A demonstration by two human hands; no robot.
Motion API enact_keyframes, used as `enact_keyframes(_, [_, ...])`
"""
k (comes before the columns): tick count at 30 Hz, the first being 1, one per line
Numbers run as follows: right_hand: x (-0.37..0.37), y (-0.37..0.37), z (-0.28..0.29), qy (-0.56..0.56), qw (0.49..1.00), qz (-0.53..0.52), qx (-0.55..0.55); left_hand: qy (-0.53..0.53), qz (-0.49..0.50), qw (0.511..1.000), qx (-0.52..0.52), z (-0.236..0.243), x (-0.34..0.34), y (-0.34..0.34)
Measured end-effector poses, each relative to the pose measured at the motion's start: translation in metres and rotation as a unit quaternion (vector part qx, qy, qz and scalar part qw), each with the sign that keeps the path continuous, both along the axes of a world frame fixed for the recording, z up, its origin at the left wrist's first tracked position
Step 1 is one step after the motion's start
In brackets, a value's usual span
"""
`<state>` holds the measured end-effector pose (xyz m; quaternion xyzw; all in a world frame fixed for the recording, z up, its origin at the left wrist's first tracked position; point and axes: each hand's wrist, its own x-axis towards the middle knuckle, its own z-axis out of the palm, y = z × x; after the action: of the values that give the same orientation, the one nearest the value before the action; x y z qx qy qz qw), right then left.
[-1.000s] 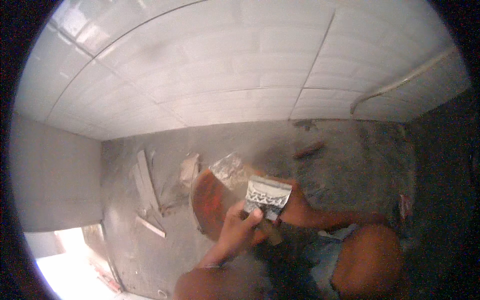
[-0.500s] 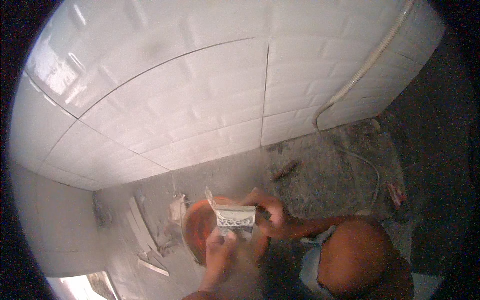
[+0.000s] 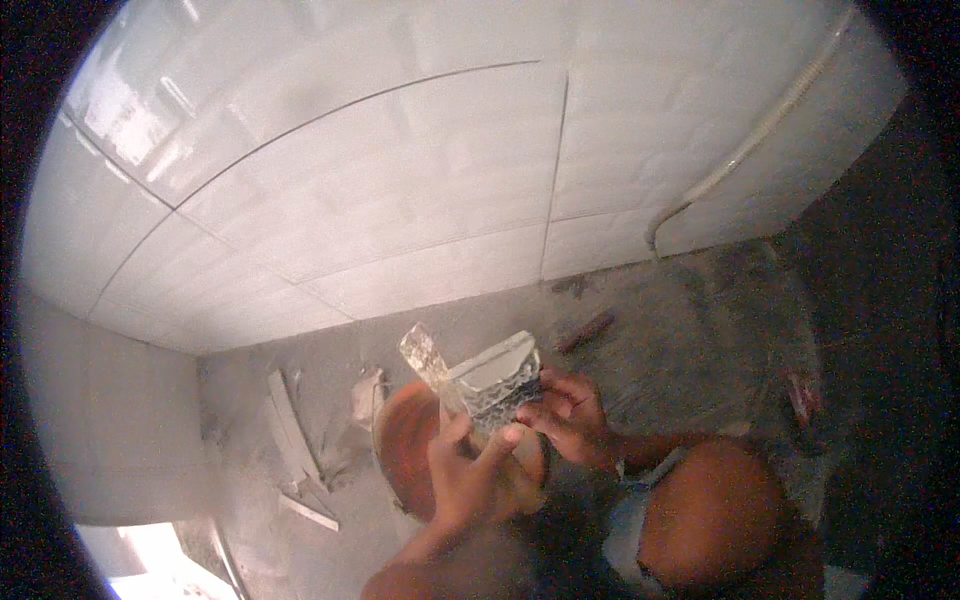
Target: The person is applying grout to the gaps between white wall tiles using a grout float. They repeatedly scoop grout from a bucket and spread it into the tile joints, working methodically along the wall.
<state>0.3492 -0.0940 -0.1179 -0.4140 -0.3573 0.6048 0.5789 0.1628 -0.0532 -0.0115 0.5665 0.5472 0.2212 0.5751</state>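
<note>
Above an orange round basin [image 3: 405, 450] I hold a small packet [image 3: 495, 385], pale along its top and dark-patterned lower down. My left hand [image 3: 465, 470] grips it from below and the left side, thumb against its front. A pale speckled strip [image 3: 425, 357] sticks up at the packet's left; whether it is part of the packet I cannot tell. Bent fingers of my right hand [image 3: 572, 415] close on the packet's lower right side. The two hands hide part of the packet and the basin's right side.
A white tiled wall [image 3: 400, 190] rises beyond the dusty floor. Pale broken strips [image 3: 292, 430] and a whitish lump [image 3: 368, 397] lie left of the basin. A brownish bar [image 3: 585, 332] lies near the wall. A ribbed hose [image 3: 740, 150] runs down it. My bent knee [image 3: 715, 520] is at right.
The packet has risen and tilted, its right end higher. My left hand has shifted up and right, and my right hand has moved from behind the packet to its right side.
</note>
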Motion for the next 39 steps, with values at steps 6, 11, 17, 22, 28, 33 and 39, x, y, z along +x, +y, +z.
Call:
enact_keyframes(6, [0.028, 0.044, 0.069, 0.316, 0.936, -0.074, 0.135, -0.067, 0.068, 0.987, 0.130, -0.005, 0.002, -0.007])
enact_keyframes(11, [0.077, 0.073, 0.116, 0.075, 0.959, -0.228, 0.153, -0.096, 0.130, 0.985, 0.065, -0.011, -0.003, -0.008])
enact_keyframes(17, [0.118, 0.114, 0.150, -0.244, 0.839, -0.421, 0.244, -0.044, 0.177, 0.973, 0.138, -0.029, -0.025, -0.008])
enact_keyframes(22, [0.149, 0.150, 0.186, -0.495, 0.637, -0.532, 0.257, -0.092, 0.236, 0.961, 0.109, -0.025, -0.019, -0.007])
enact_keyframes(28, [0.138, 0.183, 0.193, -0.614, 0.505, -0.553, 0.250, -0.073, 0.221, 0.965, 0.121, -0.030, -0.031, -0.006])
enact_keyframes(33, [0.082, 0.212, 0.187, -0.583, 0.538, -0.511, 0.331, -0.095, 0.255, 0.958, 0.089, -0.040, -0.034, -0.004])
enact_keyframes(39, [0.116, 0.180, 0.186, -0.554, 0.578, -0.554, 0.228, -0.110, 0.230, 0.963, 0.089, -0.027, -0.030, -0.008])
